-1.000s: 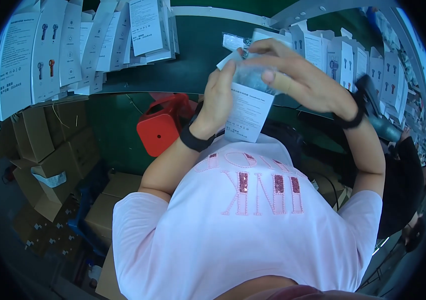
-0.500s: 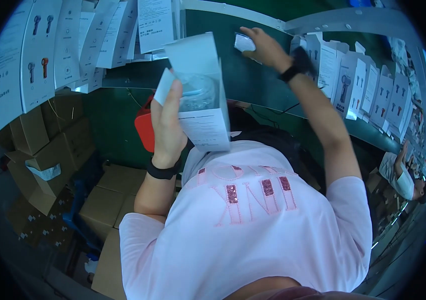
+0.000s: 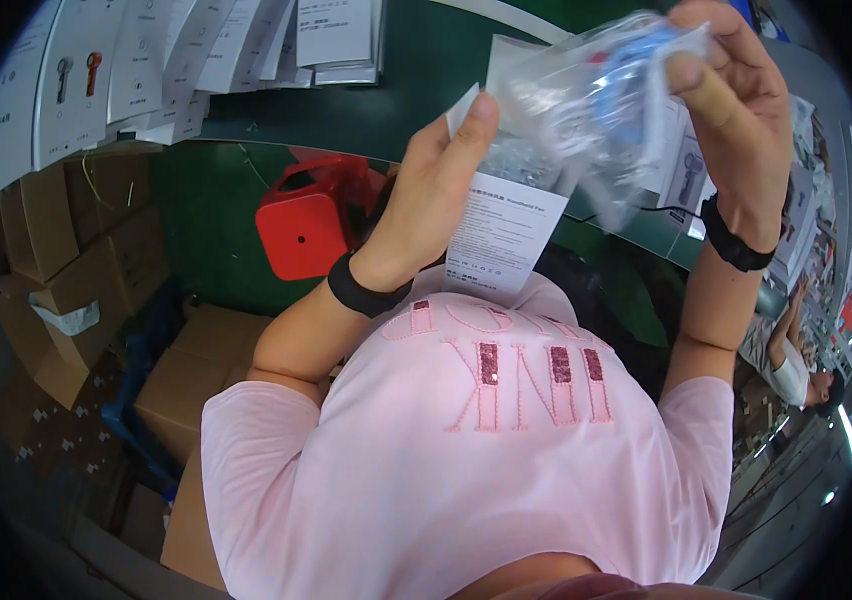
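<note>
Clamping box point(image 3: 502, 238) in left hand point(image 3: 433, 190) before the shirt point(image 3: 456, 430), seemingly to steady its open top, and pinching bag point(image 3: 596, 110) in right hand point(image 3: 743, 120), seemingly to dangle it near that opening.

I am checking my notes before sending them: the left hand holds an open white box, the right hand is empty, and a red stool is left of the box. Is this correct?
Not quite: the right hand is not empty; the head view shows it holding a clear plastic bag. The rest is correct.
</note>
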`<state>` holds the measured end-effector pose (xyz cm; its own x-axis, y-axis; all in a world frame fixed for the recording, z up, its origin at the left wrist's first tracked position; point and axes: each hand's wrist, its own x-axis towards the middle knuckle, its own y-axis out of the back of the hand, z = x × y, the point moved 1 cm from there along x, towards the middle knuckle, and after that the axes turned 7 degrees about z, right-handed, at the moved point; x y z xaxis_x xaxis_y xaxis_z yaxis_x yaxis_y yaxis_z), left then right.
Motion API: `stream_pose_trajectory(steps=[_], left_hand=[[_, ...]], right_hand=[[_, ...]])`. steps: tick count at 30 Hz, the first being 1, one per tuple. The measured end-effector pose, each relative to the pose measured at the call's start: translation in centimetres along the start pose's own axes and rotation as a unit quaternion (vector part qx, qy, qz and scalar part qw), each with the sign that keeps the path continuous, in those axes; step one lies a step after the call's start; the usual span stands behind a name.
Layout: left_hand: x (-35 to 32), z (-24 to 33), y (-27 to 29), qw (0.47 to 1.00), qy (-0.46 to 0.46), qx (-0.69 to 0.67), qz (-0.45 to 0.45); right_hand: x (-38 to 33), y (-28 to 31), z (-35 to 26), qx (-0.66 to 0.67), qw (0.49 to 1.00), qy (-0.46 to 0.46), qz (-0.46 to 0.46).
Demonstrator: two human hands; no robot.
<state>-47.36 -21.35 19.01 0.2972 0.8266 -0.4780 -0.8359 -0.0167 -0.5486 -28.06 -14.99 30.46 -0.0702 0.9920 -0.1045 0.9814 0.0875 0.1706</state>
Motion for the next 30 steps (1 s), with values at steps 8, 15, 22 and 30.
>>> stream_pose_trajectory(steps=[8,15,22,30], left_hand=[[-0.2,-0.3,-1.6,0.997,0.017,0.042,-0.059],[0.1,-0.6,-2.4,0.989,-0.002,0.081,-0.120],[0.4,-0.8,-2.3,0.990,-0.003,0.076,-0.119],[0.0,-0.9,-3.4,0.989,0.065,0.051,-0.119]], right_hand=[[-0.1,0.3,1.5,-0.143,0.959,0.024,-0.244],[-0.3,-0.1,1.3,-0.299,0.906,0.143,-0.263],[-1.6,-0.6,-1.2,-0.326,0.876,0.253,-0.251],[-2.1,0.2,-0.6,-0.166,0.846,-0.147,-0.485]])
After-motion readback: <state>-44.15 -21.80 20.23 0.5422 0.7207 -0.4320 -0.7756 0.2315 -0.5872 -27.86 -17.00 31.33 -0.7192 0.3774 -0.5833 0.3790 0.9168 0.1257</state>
